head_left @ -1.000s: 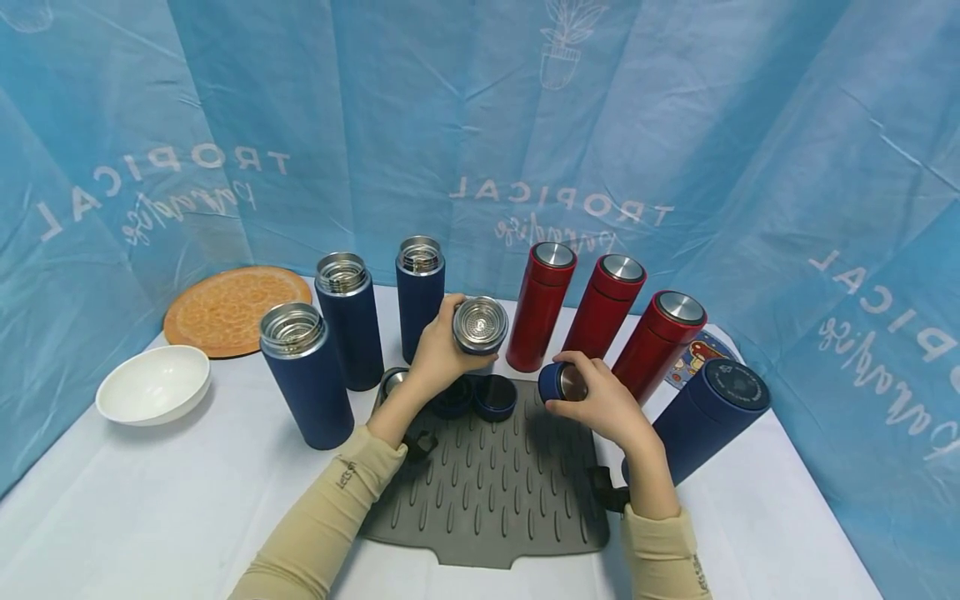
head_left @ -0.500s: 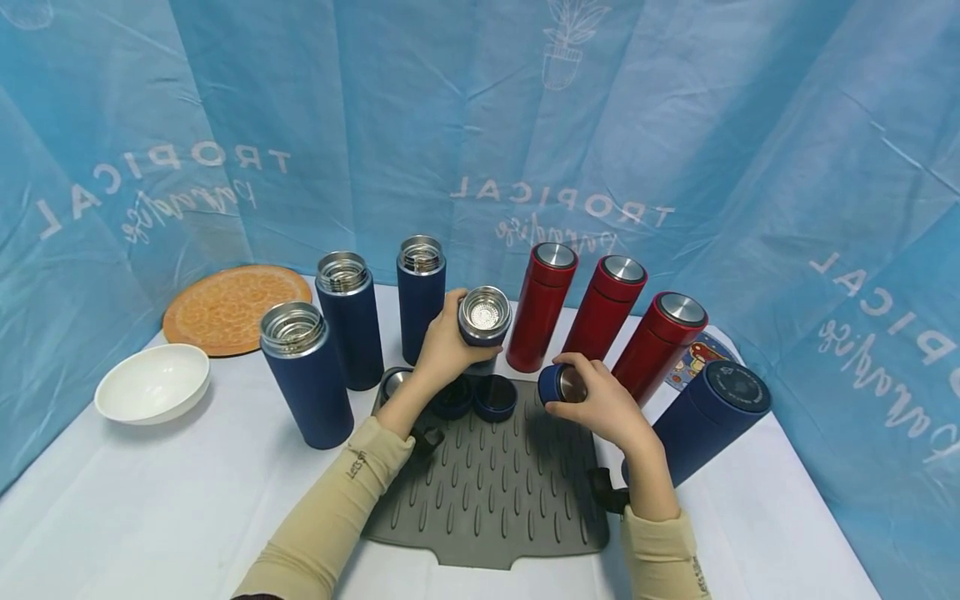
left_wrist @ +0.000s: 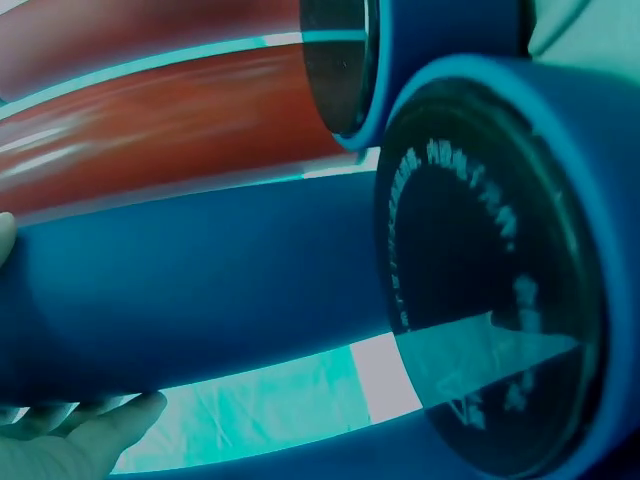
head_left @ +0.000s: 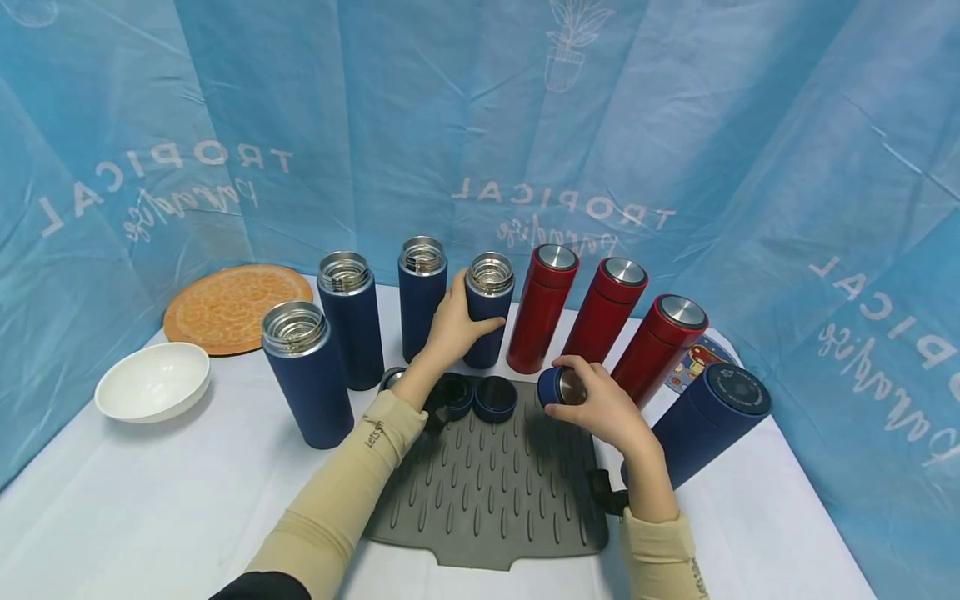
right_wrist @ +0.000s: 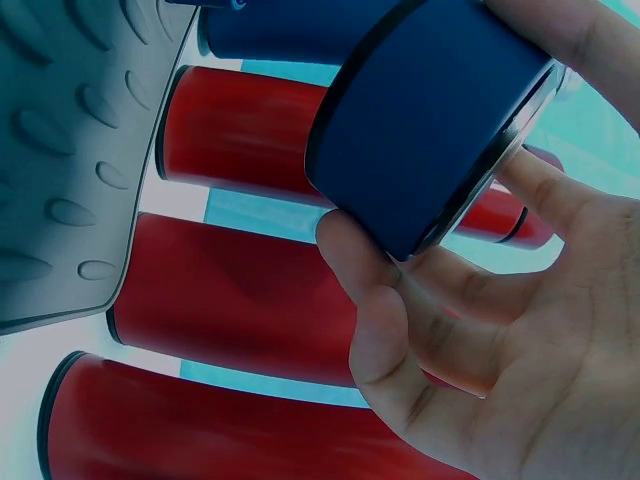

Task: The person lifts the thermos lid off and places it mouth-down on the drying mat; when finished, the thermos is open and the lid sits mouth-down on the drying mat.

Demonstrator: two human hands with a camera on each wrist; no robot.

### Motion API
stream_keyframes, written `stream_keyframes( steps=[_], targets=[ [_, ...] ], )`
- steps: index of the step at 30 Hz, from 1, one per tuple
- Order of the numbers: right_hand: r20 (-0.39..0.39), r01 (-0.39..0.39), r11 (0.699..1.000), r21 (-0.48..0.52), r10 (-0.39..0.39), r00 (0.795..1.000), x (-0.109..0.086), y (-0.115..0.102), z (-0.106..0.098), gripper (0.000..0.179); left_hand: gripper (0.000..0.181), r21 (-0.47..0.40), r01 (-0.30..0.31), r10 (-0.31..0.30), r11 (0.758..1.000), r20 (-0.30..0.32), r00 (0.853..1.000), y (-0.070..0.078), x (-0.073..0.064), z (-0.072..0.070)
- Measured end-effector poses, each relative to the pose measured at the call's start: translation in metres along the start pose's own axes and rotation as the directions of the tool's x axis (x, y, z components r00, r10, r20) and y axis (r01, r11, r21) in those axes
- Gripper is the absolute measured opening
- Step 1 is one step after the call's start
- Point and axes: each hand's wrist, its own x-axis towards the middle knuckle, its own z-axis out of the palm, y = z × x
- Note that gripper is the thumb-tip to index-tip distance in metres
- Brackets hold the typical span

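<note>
My left hand [head_left: 453,323] grips an uncapped blue thermos bottle [head_left: 487,302] with a bare steel mouth. The bottle is upright beside the leftmost red thermos, its base down at the table. In the left wrist view, fingertips [left_wrist: 120,425] show along the blue body. Over the right part of the grey mat, my right hand [head_left: 606,402] holds a blue bottle lid [head_left: 550,386] by its sides, its steel top turned toward the palm. The right wrist view shows the same lid [right_wrist: 420,120] between thumb and fingers. Several more lids [head_left: 495,398] lie on the mat's back edge, one partly hidden by my left arm.
Three uncapped blue bottles [head_left: 303,383] stand on the left. Three capped red thermoses [head_left: 542,312] stand behind my right hand, and a blue bottle [head_left: 705,433] beside my right forearm. A white bowl [head_left: 153,383] and a round orange board [head_left: 232,312] are far left. The ridged mat [head_left: 487,500] lies in front.
My left hand has moved the blue bottle back, from over the mat's back edge to beside the red thermos, turning it upright. The right hand with its lid has stayed in place.
</note>
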Motion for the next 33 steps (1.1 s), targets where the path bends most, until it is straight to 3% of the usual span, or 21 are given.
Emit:
stream_keyframes(
  steps=[22, 33],
  targets=[
    [0.048, 0.002, 1.0, 0.022, -0.003, 0.999, 0.004, 0.004, 0.008, 0.055, 0.094, 0.068, 0.037, -0.038, 0.997, 0.012, 0.999, 0.001, 0.016, 0.008],
    [0.031, 0.005, 0.997, -0.079, -0.002, 1.0, 0.014, 0.013, 0.02, 0.064, 0.095, 0.08, 0.041, -0.043, 0.996, 0.018, 0.999, 0.004, 0.015, 0.006]
  ],
)
